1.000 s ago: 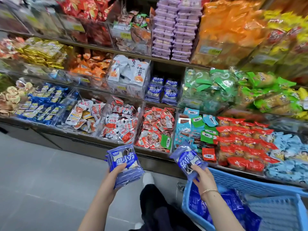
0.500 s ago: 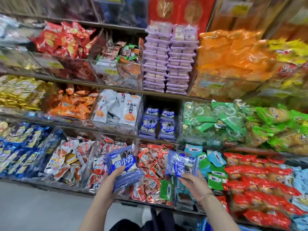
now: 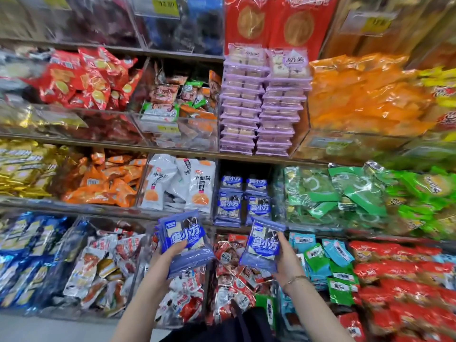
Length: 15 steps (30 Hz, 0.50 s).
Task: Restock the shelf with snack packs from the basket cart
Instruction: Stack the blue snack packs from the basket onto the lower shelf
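My left hand point(image 3: 170, 255) grips a stack of blue snack packs point(image 3: 183, 243), thumb on the top pack's label. My right hand point(image 3: 287, 257) holds another blue snack pack point(image 3: 262, 244) by its right edge, label facing me. Both are raised in front of the shelf, just below the middle-shelf slot where matching blue packs point(image 3: 241, 201) stand in two short rows. That slot has dark free space above the rows. The basket cart is out of view.
Clear bins of other snacks surround the slot: white packs point(image 3: 177, 183) to its left, green packs point(image 3: 345, 193) to its right, purple stacks point(image 3: 261, 102) above, red-and-white packs point(image 3: 229, 275) below my hands. A grey floor strip point(image 3: 49, 329) shows at the bottom left.
Both hands have risen with their blue packs from the cart level to the front of the middle shelf. My view has tilted up, and the blue cart has dropped out of sight.
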Available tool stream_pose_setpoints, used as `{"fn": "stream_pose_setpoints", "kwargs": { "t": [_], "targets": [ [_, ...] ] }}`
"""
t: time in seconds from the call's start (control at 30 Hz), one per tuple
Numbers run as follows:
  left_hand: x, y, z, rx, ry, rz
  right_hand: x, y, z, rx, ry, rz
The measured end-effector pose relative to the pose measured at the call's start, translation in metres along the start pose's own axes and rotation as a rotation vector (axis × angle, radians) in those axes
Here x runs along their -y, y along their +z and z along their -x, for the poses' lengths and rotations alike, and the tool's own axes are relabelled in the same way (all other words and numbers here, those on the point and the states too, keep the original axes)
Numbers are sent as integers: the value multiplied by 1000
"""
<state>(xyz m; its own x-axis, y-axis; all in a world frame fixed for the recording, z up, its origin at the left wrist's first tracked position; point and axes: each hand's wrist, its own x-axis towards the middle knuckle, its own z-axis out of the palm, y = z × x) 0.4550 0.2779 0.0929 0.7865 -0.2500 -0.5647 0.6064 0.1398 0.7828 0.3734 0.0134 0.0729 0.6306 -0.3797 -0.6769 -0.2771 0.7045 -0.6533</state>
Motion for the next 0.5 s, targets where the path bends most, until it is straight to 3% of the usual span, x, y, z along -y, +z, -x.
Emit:
{"fn": "stream_pose_setpoints", "kwargs": {
  "t": [0.17, 0.5],
  "targets": [
    [-15, -9, -22, -38, 93, 29, -1, 23, -25, -11, 102, 23],
    [-50, -2, -59, -6, 111, 51, 43, 77, -103, -105, -41, 140]
  ]
}}
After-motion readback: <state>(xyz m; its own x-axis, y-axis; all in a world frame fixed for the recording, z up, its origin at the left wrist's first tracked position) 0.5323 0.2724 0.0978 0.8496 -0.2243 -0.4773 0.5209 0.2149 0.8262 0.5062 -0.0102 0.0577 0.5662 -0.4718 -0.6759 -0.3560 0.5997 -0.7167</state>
